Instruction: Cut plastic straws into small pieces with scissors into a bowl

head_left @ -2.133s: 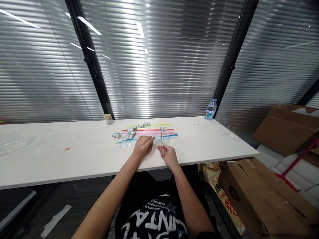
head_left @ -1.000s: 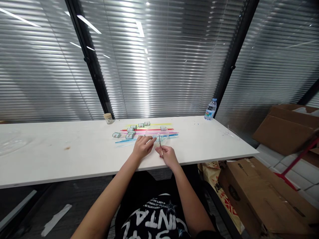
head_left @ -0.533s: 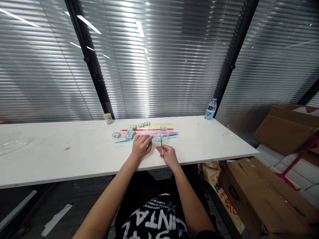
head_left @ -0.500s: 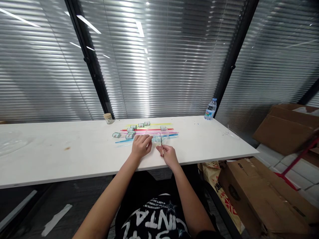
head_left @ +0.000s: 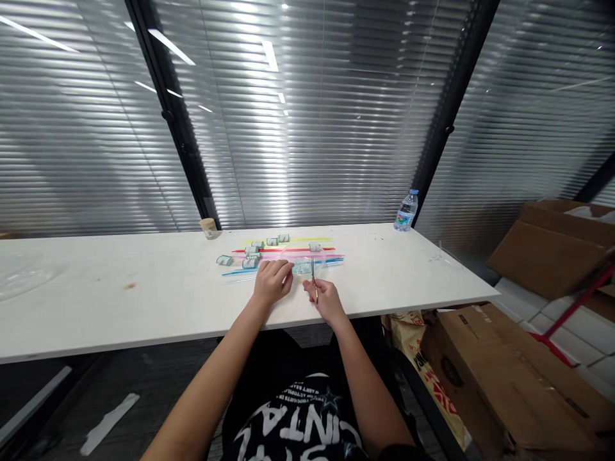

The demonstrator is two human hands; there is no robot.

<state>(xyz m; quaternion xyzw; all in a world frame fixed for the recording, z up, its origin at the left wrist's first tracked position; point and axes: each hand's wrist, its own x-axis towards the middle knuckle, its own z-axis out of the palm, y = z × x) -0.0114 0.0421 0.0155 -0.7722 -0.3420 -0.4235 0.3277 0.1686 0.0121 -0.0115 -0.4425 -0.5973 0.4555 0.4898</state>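
Note:
My right hand [head_left: 327, 301] is closed around the handles of a small pair of scissors [head_left: 313, 276], their blades pointing away from me. To its left, my left hand [head_left: 273, 280] has its fingers bent and pressed together; whatever they pinch is too small to make out. Just beyond the fingertips is a clear round dish [head_left: 302, 268] with small pale-blue bits in it. Behind both hands lie thin coloured sticks, among them red ones [head_left: 288, 250], yellow ones [head_left: 307, 240] and blue ones [head_left: 235, 273]. Several small rolls with green-and-white wrappers [head_left: 250, 263] rest among them.
A water bottle [head_left: 406, 211] stands at the back right of the white table [head_left: 158, 301]. At the back left is a small jar with a tan lid [head_left: 208, 228]. Clear plastic [head_left: 24, 275] lies far left. Cardboard boxes [head_left: 509, 378] fill the floor on the right.
My right hand and the scissors have shifted slightly to the right, and the blades have drawn back a little. My left hand has stayed almost still.

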